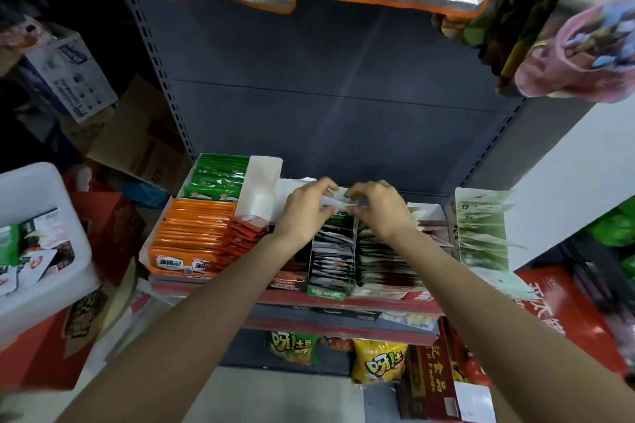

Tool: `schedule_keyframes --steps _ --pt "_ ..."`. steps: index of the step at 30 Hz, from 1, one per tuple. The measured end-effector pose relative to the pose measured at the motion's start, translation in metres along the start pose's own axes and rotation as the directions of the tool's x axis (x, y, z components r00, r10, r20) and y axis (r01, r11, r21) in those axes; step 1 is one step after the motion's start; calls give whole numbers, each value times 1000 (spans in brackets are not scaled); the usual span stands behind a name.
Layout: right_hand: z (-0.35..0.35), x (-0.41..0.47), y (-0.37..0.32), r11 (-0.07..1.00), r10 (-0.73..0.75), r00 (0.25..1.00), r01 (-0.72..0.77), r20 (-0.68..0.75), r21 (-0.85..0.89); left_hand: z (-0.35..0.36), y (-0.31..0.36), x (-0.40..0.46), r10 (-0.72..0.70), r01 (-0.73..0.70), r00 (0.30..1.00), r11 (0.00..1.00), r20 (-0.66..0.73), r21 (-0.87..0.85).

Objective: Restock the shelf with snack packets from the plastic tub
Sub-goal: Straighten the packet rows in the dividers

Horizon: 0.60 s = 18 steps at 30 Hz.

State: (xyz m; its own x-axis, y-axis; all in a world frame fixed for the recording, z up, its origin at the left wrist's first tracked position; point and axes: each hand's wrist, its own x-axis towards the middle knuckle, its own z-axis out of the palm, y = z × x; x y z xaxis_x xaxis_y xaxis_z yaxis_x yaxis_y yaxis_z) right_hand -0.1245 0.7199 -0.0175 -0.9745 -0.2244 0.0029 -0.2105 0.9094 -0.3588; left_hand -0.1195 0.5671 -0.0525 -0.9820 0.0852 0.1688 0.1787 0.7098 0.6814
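both hands are at the back of the shelf (347,302), working over the dark packet row (331,257) that sits mid-shelf. the left hand (304,208) and the right hand (378,208) each have fingers curled round a pale packet (335,204) held between them, just behind the dark packet row; motion blur makes it hard to tell whether it is one packet or a few, so take that loosely. left of the dark packet row stand the orange packets (192,227), with the green packets (220,178) behind those and a white carton (259,187) beside them. the plastic tub (37,189), well left of the dark packet row and off the shelf, has more packets in it. the step in hand looks like seating stock into the back of a row. next calls for sliding it down upright, letting go, then reaching left to the tub.
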Motion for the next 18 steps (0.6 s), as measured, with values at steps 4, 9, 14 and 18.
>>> schedule_keyframes --steps 4,9,14,18 --pt "1 2 -3 991 -31 999 36 44 -126 -3 3 0 -11 -7 995 983 97 185" --pt "3 1 -12 999 -24 999 26 40 -41 -18 4 -4 62 -80 995 953 72 291" --pt "3 -7 -64 963 -105 992 118 -65 243 -75 -16 -33 -29 38 994 996 -107 84" --pt "20 -6 -145 909 -229 973 226 -33 351 -136 -52 -71 -164 174 950 985 -267 13"
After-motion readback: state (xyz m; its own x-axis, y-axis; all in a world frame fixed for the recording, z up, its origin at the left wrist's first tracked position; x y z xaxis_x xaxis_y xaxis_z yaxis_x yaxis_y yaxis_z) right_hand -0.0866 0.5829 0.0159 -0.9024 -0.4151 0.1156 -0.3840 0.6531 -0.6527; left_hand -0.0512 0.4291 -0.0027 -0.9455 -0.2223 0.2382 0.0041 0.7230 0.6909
